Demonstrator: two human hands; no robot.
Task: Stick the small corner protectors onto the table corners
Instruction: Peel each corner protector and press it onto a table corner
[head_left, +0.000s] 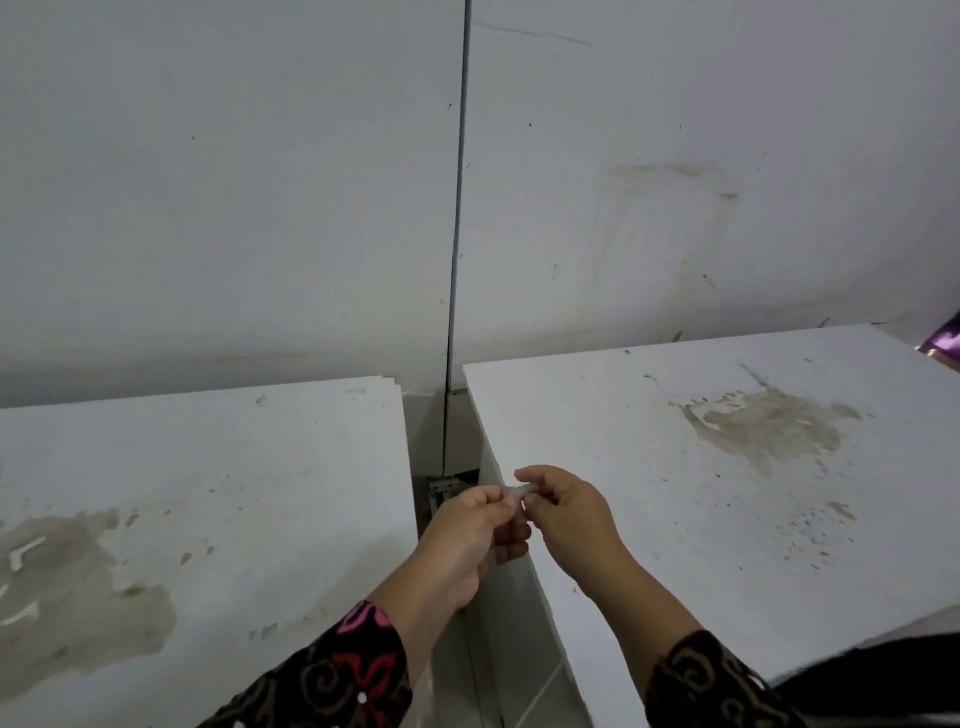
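Observation:
Both hands meet over the gap between two white tables. My left hand (470, 535) and my right hand (569, 519) pinch a small clear corner protector (519, 490) between their fingertips. The piece is pale and blurred, so its shape is hard to make out. The left table (208, 493) ends at a far right corner near the wall. The right table (727, 493) has its far left corner a little beyond my hands and its left edge runs under my right wrist.
A white wall (260, 182) with a vertical seam stands right behind both tables. Brownish stains mark both tabletops. A purple object (943, 343) shows at the right table's far edge. A narrow gap with tiled floor lies between the tables.

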